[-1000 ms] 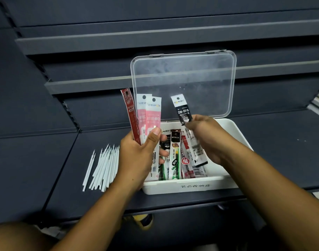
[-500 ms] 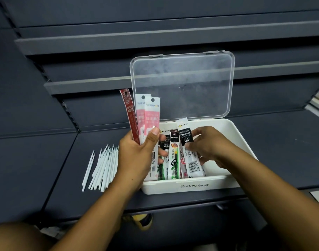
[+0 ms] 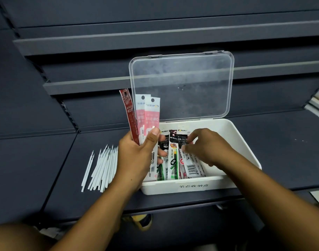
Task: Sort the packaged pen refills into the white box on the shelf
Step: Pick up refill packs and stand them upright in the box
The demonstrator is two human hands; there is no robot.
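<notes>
The white box point(image 3: 245, 142) stands on the dark shelf with its clear lid point(image 3: 182, 84) propped upright behind it. Several packaged pen refills point(image 3: 173, 160) lie side by side in its left half. My left hand point(image 3: 137, 156) holds a fan of three upright packs at the box's left edge: one dark red pack point(image 3: 128, 113) and two pink ones point(image 3: 149, 115). My right hand point(image 3: 207, 147) reaches down into the box, fingertips pressing on a black-and-white refill pack point(image 3: 189, 163) that lies among the others.
A loose bundle of thin white bare refills point(image 3: 102, 167) lies on the shelf point(image 3: 37, 169) left of the box. Dark shelf rails point(image 3: 100, 84) run behind the lid. Something yellow point(image 3: 140, 220) shows below the shelf's front edge.
My right hand has carried the black-and-white pack from in front of the lid down into the box and laid it among the others. The left hand has stayed put.
</notes>
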